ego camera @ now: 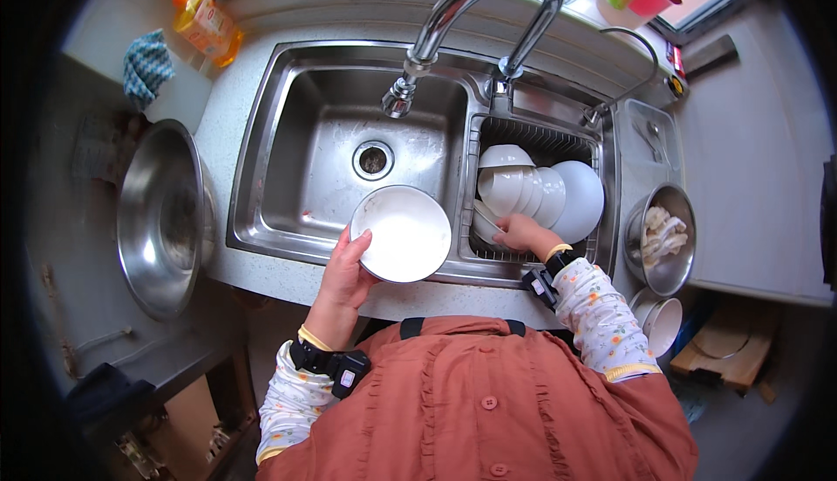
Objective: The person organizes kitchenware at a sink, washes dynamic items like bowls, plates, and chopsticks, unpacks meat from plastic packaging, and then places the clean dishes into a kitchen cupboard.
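Note:
A round white bowl [401, 234] with a dark rim is in my left hand [346, 272], thumb over its edge. It sits above the front edge of the large sink basin [314, 174]. My right hand [523, 232] reaches into the wire dish rack [536, 129] in the smaller basin. Its fingers close on the rim of a white dish [485, 223] at the rack's front left. Beside that hand lean several nested white bowls [507, 190] and a larger white plate [582, 197]. Another white bowl [505, 155] lies upside down behind them.
A chrome faucet [444, 17] arches over the sink. On the left are a steel basin [160, 219], a soap bottle [208, 27] and a checked cloth [147, 69]. To the right stand a steel bowl [683, 252] with pale cloth-like contents, a clear tray [637, 125] and a cleaver [713, 56].

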The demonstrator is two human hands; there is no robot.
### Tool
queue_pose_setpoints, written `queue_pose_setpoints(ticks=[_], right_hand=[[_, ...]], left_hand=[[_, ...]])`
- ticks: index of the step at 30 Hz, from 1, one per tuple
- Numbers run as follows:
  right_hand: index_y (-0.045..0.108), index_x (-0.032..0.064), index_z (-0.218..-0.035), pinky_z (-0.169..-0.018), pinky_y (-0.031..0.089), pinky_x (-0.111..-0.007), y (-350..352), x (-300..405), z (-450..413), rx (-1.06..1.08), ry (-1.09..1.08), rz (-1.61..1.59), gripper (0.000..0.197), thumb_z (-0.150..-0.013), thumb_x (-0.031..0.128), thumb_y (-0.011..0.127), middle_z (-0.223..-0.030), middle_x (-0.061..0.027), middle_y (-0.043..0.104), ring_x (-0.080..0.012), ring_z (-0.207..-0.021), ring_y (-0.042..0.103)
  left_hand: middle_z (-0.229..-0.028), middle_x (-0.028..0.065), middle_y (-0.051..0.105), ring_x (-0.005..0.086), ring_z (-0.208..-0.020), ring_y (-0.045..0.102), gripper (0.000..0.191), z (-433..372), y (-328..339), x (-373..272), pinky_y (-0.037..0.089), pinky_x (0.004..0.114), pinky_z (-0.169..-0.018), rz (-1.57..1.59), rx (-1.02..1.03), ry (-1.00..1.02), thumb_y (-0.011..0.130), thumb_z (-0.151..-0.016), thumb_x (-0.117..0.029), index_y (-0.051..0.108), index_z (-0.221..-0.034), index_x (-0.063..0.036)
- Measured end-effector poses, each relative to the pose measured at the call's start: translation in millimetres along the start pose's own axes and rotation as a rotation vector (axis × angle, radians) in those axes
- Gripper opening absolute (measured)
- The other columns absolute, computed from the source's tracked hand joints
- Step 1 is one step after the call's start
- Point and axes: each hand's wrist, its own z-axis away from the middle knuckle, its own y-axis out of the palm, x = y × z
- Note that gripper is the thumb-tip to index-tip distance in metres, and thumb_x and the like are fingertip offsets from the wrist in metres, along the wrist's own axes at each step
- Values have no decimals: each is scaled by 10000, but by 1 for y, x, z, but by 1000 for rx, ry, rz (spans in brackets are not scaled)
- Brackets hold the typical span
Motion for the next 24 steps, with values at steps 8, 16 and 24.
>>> queue_pose_setpoints(ticks=[8,16,24], right_hand=[[558,30,-785,-424,406,-221,-24,-14,36,134,-105,-400,189,-808,206,493,-557,14,491,-70,-461,493],[567,89,-821,-473,444,-292,-38,37,119,-645,-712,52,111,-713,95,544,-684,-54,567,-224,-545,553],[560,114,-817,-493,453,-273,-21,70,118,-512,-773,405,213,-613,67,599,-843,6,586,-203,-619,572]], left_hand=[[-1086,116,467,237,-964,503,419,-20,-6,11,466,388,-752,55,-83,8,452,-817,-163,320,-1199,-52],[-1056,80,498,191,-948,515,395,-51,26,28,458,325,-763,-74,127,-125,415,-856,-282,352,-1177,-60],[-1086,104,494,202,-958,512,458,-65,37,41,431,320,-807,-11,222,-186,275,-885,-377,369,-1172,-33]])
